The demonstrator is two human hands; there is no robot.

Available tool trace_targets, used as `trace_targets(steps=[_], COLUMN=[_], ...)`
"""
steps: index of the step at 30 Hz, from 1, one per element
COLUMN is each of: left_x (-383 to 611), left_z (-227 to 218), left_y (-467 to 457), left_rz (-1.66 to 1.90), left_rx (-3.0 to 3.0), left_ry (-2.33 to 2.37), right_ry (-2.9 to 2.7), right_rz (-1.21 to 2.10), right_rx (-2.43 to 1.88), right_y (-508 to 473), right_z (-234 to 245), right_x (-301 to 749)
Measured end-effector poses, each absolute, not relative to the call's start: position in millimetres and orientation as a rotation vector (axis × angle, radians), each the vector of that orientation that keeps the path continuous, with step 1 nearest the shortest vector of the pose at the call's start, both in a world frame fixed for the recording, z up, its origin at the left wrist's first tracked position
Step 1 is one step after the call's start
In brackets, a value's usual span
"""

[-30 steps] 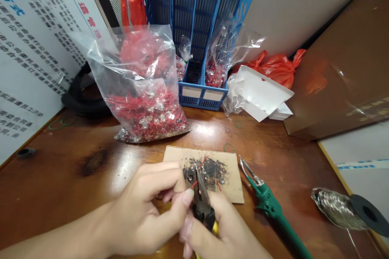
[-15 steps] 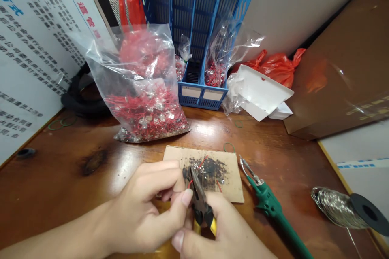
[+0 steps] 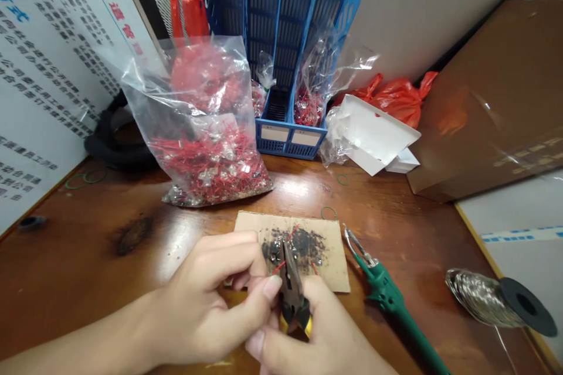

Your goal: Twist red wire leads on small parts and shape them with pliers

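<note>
My left hand (image 3: pixel 220 299) pinches a short red wire (image 3: pixel 278 268) between thumb and fingers. In my right hand (image 3: pixel 312 328) are pliers (image 3: pixel 291 287) with dark jaws and black-and-yellow handles, the fingers wrapped round them. The jaw tips point away from me, and the red wire crosses them; whether they grip it I cannot tell. Both hands are close together over the near edge of a scorched piece of cardboard (image 3: pixel 336 275). Red wire pieces and small shiny bits lie on the cardboard, partly behind the pliers.
A green soldering iron (image 3: pixel 396 304) lies right of the cardboard, with a solder wire spool (image 3: pixel 484 299) beyond it. Behind stand a clear bag of red wires (image 3: pixel 215 158), a blue divided rack (image 3: pixel 285 135), a white box (image 3: pixel 373 135) and a large brown carton (image 3: pixel 497 105).
The plier jaws have turned slightly, and the handles have come closer together. More of the red wire shows across the jaws. The whole view has shifted a little.
</note>
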State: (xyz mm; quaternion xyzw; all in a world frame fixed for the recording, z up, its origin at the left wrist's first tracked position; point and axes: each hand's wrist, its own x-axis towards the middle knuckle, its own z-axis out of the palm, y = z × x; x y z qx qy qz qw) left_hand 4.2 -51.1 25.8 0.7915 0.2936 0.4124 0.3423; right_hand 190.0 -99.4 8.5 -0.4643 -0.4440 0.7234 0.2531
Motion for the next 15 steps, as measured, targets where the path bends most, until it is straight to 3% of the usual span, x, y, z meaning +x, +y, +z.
trace_targets(steps=[5, 15], left_x=[4.6, 2.3], left_z=[25.0, 26.3], left_y=[-51.0, -48.5], left_rz=[1.078, 1.114], left_rx=[2.057, 2.148], left_ry=[0.761, 0.94], right_ry=[-1.126, -1.25], right_rz=[2.055, 1.89], right_rx=[-1.229, -1.307], right_y=[-102.1, -95.8], right_z=[5.1, 4.8], right_x=[197.5, 192.7])
